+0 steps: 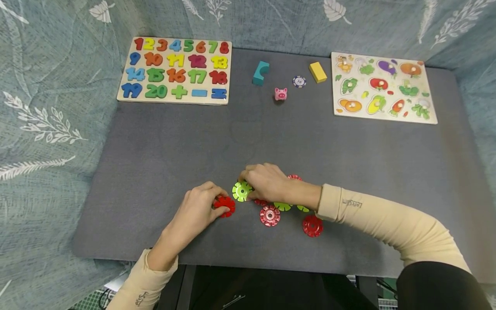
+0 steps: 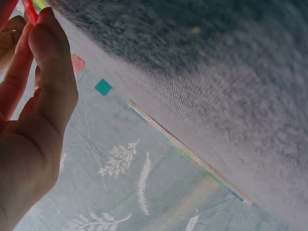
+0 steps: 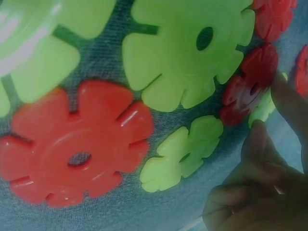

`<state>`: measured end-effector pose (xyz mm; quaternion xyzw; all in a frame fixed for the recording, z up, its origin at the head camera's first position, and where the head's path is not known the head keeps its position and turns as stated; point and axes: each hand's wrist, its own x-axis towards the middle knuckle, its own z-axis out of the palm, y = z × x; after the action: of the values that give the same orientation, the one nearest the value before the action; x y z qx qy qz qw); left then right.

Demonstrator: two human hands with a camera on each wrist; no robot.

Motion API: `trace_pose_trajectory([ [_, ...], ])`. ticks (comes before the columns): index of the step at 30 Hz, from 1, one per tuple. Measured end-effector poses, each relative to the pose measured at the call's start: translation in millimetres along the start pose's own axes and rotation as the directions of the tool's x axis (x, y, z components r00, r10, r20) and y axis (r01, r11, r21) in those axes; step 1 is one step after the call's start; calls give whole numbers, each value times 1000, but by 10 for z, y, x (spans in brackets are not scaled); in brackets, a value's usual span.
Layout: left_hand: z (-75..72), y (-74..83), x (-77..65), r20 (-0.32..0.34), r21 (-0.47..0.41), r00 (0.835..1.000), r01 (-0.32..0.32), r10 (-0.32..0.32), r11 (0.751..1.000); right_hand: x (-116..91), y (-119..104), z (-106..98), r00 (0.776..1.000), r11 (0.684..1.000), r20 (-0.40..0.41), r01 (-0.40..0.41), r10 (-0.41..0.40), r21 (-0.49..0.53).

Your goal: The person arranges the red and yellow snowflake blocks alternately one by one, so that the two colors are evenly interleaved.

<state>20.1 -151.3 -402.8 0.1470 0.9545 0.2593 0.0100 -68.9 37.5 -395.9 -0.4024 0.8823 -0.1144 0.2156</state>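
My left hand [image 1: 199,206] pinches a red notched plastic disc [image 1: 227,203] by its edge between thumb and fingers; in the left wrist view the red piece [image 2: 32,10] shows at the fingertips. Right beside it, my right hand [image 1: 267,183] pinches a light-green notched disc [image 1: 239,190] at its right side. More such discs lie under and around the right wrist, among them a shiny red one [image 1: 269,215] and another red one [image 1: 312,226]. In the right wrist view a large green disc [image 3: 178,53] and a red one [image 3: 110,137] lie near that hand.
A number puzzle board [image 1: 174,94] lies at the back left and a vegetable puzzle board [image 1: 383,116] at the back right. Between them are a teal arch block [image 1: 258,74], a pink pig figure [image 1: 280,94], a poker chip [image 1: 299,82] and a yellow block [image 1: 318,72].
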Motion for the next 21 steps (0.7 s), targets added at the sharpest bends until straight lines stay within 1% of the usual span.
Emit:
trace_pose_trajectory([
  [5,0,-12,-7,25,-18,999,22,-21,1000,2,6,5,1000,1000,-6,13,-13,-2],
  [9,-4,-6,-41,38,-4,999,12,-12,1000,2,12,10,999,1000,-15,28,-28,-1],
  [14,-2,21,-111,45,66,998,-55,52,996,-1,20,12,999,999,-27,44,-44,5],
  [18,23,42,-156,27,133,993,-115,113,984,-2,25,9,998,999,-28,48,-47,10],
  [21,31,48,-155,24,158,988,-156,154,975,-2,29,8,999,999,-19,42,-42,7],
])
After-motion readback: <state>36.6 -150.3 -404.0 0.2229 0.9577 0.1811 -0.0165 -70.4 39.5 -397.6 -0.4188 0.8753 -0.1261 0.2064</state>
